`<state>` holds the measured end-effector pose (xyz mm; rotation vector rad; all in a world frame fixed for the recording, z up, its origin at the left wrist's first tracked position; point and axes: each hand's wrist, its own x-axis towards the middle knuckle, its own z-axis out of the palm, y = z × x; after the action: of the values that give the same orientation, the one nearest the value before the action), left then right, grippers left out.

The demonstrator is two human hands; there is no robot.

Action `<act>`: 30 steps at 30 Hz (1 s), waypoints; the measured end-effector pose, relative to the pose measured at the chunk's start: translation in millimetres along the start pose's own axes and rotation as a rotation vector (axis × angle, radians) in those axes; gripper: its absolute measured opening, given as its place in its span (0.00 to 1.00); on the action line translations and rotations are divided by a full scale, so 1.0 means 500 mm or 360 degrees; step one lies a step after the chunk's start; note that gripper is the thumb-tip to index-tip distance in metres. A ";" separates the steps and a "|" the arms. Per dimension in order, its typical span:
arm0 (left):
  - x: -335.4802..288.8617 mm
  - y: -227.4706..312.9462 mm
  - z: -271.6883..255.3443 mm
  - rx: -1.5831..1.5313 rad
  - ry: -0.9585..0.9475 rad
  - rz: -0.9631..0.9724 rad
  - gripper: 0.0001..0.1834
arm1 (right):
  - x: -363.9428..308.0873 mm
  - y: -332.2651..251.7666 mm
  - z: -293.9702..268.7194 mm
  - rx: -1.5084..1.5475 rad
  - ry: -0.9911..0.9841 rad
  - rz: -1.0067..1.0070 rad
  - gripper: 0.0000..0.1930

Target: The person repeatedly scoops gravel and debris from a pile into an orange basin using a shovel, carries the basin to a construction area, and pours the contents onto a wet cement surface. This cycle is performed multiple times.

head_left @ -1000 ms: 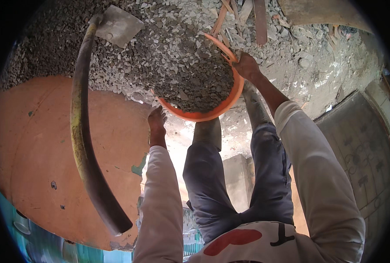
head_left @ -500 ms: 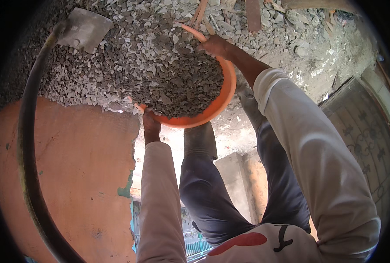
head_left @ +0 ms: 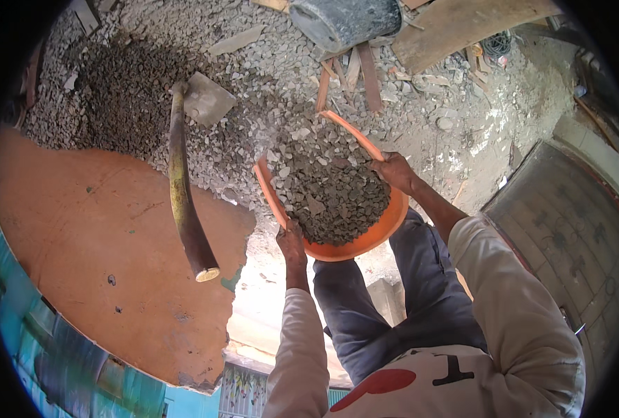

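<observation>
Presently both bare hands are clamped on the rim of an orange basin [head_left: 355, 249], which is in front of the person's thighs, at the near edge of the gravel bed [head_left: 236, 143]. The left hand [head_left: 292, 244] is closed around the rim at the basin's left side, just below a strip of rim that rises toward the far left; the right hand [head_left: 395, 173] grips the opposite side, higher up, its fingers curled over the edge. Between them, dark grey stones [head_left: 337, 198] fill most of the basin, leaving bare orange along the near inner wall. At the far side the rim is broken by a wide gap, and there the load blends by eye into the paler gravel behind it. Whether the basin's underside touches the ground is hidden. Left of the basin, well apart from both hands, is a hoe, its flat grey blade [head_left: 210, 99] on the gravel and its thick, yellow-and-brown handle [head_left: 179, 174] reaching toward the person, across an orange-painted surface [head_left: 114, 223] with a jagged right edge. Toward the bed's far edge a dark bucket [head_left: 344, 24] lies tipped, beside a broad board [head_left: 466, 31] and above a narrow brown plank [head_left: 369, 76]. At the far right corner sits a small tangle of wire [head_left: 496, 43].
</observation>
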<state>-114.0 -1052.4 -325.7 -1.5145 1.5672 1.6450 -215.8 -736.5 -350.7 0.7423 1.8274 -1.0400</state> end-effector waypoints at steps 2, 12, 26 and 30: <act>-0.133 0.067 0.014 0.0050 -0.0046 0.0056 0.07 | -0.132 -0.005 -0.078 0.0340 -0.0087 -0.0125 0.18; -0.678 0.348 -0.015 -0.0061 -0.0410 0.0558 0.07 | -0.797 -0.132 -0.430 0.0269 0.0088 -0.0606 0.26; -0.928 0.522 0.239 0.0818 -0.0941 0.0951 0.07 | -1.085 0.042 -0.499 0.1031 0.1142 -0.0491 0.26; -0.935 0.482 0.330 0.1104 -0.1054 0.1017 0.11 | -1.143 0.109 -0.508 0.1292 0.1242 -0.0359 0.20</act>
<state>-234.2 -802.6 150.7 -0.0881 1.9834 1.4059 -24.7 -528.2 210.0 1.6219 2.1306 -1.8669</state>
